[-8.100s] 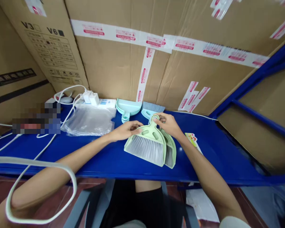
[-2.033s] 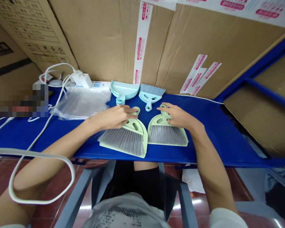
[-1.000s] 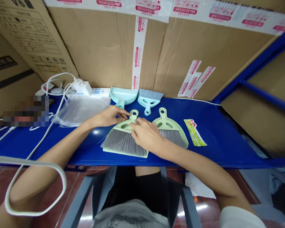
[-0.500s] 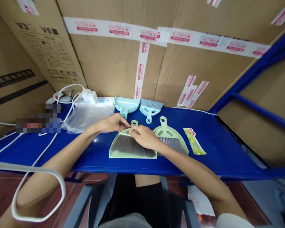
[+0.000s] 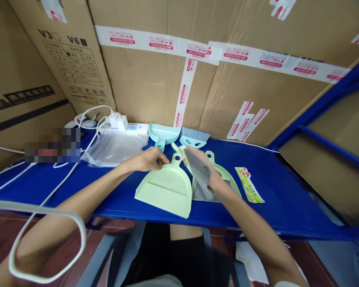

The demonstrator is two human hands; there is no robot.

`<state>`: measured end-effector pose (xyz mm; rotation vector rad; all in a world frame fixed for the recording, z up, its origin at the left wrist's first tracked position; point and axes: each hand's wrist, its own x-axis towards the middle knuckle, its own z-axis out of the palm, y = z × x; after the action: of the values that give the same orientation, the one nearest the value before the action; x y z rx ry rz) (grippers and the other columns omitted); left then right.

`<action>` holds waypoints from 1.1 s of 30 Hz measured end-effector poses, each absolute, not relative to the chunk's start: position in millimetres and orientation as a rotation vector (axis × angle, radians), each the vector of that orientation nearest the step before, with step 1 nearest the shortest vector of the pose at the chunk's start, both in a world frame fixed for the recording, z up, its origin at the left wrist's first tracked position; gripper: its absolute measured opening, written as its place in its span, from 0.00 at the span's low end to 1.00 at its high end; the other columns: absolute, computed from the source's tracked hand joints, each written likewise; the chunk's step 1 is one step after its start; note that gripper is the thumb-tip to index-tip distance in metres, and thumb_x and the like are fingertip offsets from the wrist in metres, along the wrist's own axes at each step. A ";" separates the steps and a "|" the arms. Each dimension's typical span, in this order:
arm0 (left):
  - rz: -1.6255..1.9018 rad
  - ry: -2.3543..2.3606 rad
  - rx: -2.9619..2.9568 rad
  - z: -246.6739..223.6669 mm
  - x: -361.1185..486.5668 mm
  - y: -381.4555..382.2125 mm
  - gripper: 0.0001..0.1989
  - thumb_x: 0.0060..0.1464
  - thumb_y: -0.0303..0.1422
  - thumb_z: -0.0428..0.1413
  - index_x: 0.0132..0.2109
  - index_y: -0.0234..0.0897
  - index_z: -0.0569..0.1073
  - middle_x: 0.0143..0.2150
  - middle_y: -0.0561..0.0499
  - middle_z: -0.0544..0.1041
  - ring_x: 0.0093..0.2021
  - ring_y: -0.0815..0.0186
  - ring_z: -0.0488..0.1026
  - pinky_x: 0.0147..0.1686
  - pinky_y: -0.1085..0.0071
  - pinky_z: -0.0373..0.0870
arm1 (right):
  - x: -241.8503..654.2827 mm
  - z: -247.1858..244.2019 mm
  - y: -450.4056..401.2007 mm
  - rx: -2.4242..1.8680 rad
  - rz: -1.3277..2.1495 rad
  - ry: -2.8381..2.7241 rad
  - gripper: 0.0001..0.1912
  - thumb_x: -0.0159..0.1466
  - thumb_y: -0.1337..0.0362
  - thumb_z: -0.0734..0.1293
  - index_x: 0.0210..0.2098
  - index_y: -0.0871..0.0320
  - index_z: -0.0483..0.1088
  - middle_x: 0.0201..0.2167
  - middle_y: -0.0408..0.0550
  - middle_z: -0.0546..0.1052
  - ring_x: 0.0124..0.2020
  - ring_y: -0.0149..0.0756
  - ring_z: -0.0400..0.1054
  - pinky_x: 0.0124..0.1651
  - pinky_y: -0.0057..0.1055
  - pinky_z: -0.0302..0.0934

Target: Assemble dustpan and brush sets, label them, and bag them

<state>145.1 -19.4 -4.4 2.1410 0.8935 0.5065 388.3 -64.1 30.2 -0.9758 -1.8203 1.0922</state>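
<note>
A light green dustpan (image 5: 167,189) lies tilted at the front of the blue table, its handle to the back. My left hand (image 5: 152,159) is closed at its upper left edge, pinching it beside the handle. My right hand (image 5: 202,157) is closed around a green hand brush (image 5: 199,169) with grey bristles, raised above the table and blurred by motion. Behind the raised brush, a second green dustpan (image 5: 235,184) with grey bristles showing in it is partly hidden. A printed label card (image 5: 249,185) lies to the right.
Light blue dustpans (image 5: 164,131) and light blue brushes (image 5: 195,136) are stacked at the back of the blue table (image 5: 287,191). Clear plastic bags (image 5: 115,147) lie at left, near white plugs (image 5: 119,120) and cables. Cardboard (image 5: 155,79) walls the back.
My right hand has lifted the green brush out of the left dustpan and turned it on edge, to the right. That dustpan now shows bare and is tilted.
</note>
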 end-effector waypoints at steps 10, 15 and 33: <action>0.556 1.148 2.328 -10.3 154.5 -24.6 0.18 0.47 0.17 0.58 0.41 0.34 0.87 0.34 0.50 0.87 0.33 0.63 0.83 0.36 0.72 0.73 | 481.9 37.4 -84.8 -1.762 -0.036 -2.189 0.17 0.77 0.56 0.60 0.41 0.54 0.78 0.35 0.50 0.73 0.40 0.46 0.68 0.41 0.38 0.56; 0.566 1.300 2.415 -12.9 160.4 -27.2 0.15 0.52 0.17 0.56 0.40 0.34 0.85 0.31 0.49 0.85 0.34 0.62 0.83 0.34 0.71 0.70 | 477.3 -3.0 -103.7 -1.905 -0.203 -2.423 0.20 0.80 0.56 0.58 0.58 0.52 0.79 0.50 0.58 0.78 0.54 0.55 0.70 0.45 0.40 0.62; 0.600 0.527 3.146 -27.0 207.3 -62.4 0.28 0.67 0.24 0.55 0.72 0.33 0.67 0.78 0.40 0.66 0.75 0.49 0.64 0.71 0.53 0.69 | 471.2 -7.3 -89.6 -1.868 0.162 -2.304 0.28 0.80 0.44 0.50 0.50 0.49 0.78 0.47 0.53 0.78 0.55 0.54 0.69 0.53 0.46 0.62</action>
<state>207.3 -62.4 -27.0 3.1464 0.5274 0.6000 471.2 -89.6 -7.3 -1.8685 -2.3038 0.1616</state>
